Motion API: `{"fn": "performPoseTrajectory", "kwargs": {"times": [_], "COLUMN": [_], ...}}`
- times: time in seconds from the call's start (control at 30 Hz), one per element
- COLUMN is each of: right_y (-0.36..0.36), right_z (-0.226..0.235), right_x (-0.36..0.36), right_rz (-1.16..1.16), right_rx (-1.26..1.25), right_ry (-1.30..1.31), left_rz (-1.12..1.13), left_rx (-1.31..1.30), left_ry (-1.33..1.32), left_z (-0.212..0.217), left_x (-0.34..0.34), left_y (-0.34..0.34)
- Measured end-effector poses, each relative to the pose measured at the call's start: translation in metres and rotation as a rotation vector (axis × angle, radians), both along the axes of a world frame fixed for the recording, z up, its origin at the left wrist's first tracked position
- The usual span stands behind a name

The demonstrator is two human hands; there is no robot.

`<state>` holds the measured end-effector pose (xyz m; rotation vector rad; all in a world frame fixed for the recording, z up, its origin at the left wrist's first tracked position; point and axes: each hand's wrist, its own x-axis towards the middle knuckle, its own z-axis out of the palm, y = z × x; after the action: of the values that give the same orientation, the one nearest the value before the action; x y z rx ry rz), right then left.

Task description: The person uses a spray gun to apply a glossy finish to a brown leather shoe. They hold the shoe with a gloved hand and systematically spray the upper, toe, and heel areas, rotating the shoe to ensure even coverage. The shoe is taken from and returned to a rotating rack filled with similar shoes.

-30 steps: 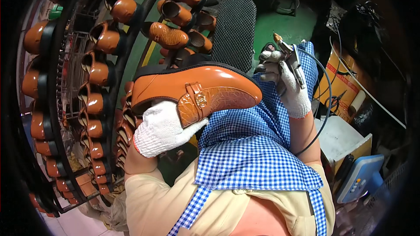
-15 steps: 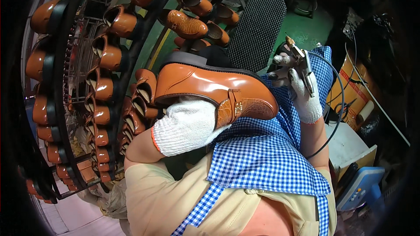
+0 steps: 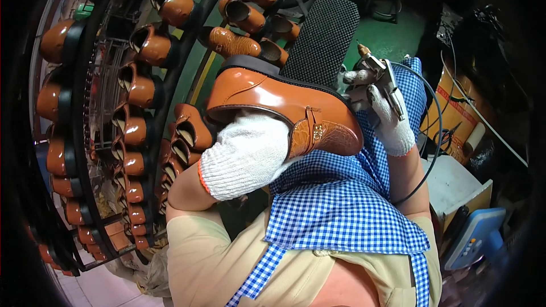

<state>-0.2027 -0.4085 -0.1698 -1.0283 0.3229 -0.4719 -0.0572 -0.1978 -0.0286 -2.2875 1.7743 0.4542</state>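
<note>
A glossy brown leather shoe [image 3: 264, 95] with a dark sole, a crinkled-pattern toe and a small buckled strap lies on its side in front of me, toe to the right. My left hand [image 3: 247, 150], in a white knit glove, reaches into its opening and holds it up; the fingers inside are hidden. To the right of the toe, my gloved right hand [image 3: 388, 119] grips a small metal spray gun [image 3: 384, 79], its brass-coloured nozzle pointing up and away. A thin grey-blue hose [image 3: 441, 119] runs from the gun round my right forearm. The glove's fingertips are stained dark.
Racks [image 3: 85, 113] with rows of similar brown shoes [image 3: 136, 83] stand close on the left and ahead. A black textured board [image 3: 321, 40] is beyond the shoe, over a green floor. At the right are an orange-brown carton [image 3: 455, 111], scissors [image 3: 448, 135] and a blue electric fan [image 3: 475, 240].
The shoe has tipped slightly, its heel end shifting right and its toe staying about level. My right hand with the spray gun has come a little closer to it. The view has turned slightly.
</note>
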Motion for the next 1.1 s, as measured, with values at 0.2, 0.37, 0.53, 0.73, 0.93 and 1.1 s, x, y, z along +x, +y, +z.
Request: {"fn": "performPoseTrajectory", "kwargs": {"times": [0.2,0.37,0.53,0.73,0.93,1.1], "right_y": [-0.009,-0.014,-0.037,-0.042,-0.030,-0.025], "right_z": [-0.015,-0.016,-0.024,0.004,-0.010,-0.015], "right_x": [-0.004,0.002,0.040,0.053,0.065,0.067], "right_rz": [-0.037,-0.004,0.163,0.120,0.072,0.040], "right_rx": [0.022,0.254,0.263,-0.016,0.120,0.134], "right_ry": [-0.043,-0.213,-0.261,-0.039,-0.142,-0.104], "left_rz": [-0.052,-0.099,-0.293,-0.375,-0.178,0.269], "left_rx": [0.018,0.150,-0.049,-0.085,-0.296,-0.584], "left_ry": [-0.088,-0.077,-0.095,0.047,0.324,0.435], "left_z": [0.009,0.018,0.040,0.027,0.020,-0.009], "left_x": [-0.001,-0.004,-0.001,0.008,0.017,-0.001], "left_y": [-0.011,-0.043,-0.064,-0.078,-0.085,-0.090]}}
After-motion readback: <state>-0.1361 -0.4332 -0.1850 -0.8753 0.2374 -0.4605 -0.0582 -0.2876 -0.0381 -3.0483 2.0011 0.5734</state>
